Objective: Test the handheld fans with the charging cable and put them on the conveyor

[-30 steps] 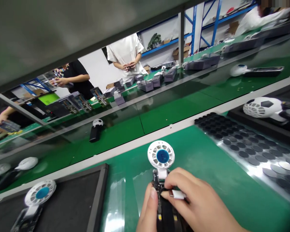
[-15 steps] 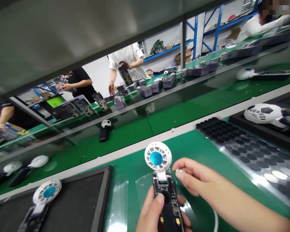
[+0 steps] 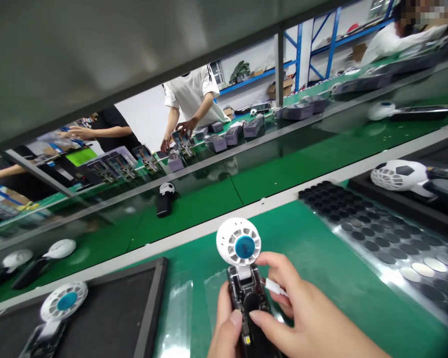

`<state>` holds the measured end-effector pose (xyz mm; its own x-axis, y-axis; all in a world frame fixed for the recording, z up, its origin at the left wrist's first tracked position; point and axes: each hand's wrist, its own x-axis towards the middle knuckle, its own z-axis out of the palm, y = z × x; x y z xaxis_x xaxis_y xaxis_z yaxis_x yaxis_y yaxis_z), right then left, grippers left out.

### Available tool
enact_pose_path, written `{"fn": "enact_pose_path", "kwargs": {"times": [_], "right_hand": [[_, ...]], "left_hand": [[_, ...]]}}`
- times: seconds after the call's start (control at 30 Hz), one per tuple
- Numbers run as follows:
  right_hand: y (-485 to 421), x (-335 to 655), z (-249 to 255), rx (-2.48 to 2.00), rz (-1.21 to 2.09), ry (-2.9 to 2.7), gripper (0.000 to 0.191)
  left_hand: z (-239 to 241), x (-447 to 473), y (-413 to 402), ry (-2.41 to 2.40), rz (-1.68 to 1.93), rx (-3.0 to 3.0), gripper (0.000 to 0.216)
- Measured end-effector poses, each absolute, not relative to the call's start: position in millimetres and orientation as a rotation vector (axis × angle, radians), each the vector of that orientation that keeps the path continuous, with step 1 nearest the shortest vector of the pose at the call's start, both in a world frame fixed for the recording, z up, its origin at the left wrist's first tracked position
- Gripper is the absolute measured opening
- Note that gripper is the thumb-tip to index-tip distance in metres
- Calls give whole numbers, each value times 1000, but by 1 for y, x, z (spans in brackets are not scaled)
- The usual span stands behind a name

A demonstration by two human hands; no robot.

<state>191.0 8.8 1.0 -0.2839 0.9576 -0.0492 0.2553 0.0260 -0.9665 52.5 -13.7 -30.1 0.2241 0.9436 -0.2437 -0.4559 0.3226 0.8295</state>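
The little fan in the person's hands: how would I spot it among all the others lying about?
Start at the green bench, between the black tray on the left and the sheet of dark round pads on the right. There the left hand and right hand grip the hand fan. Alone among its neighbours it is held up, its clear handle showing the circuitry.

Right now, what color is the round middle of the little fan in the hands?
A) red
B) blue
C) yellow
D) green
B: the fan held by the left hand and right hand has a white round head with a blue disc at its center.
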Motion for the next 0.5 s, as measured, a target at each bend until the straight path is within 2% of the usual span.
{"fn": "enact_pose_path", "kwargs": {"times": [0.2, 0.5], "right_hand": [[11, 189, 1, -1265, 1340, -1528, 39], [14, 190, -1, -1227, 1427, -1487, 41]], "left_hand": [[-41, 48, -19, 975, 1057, 749, 49], [-24, 45, -21, 1107, 1017, 1090, 53]]}}
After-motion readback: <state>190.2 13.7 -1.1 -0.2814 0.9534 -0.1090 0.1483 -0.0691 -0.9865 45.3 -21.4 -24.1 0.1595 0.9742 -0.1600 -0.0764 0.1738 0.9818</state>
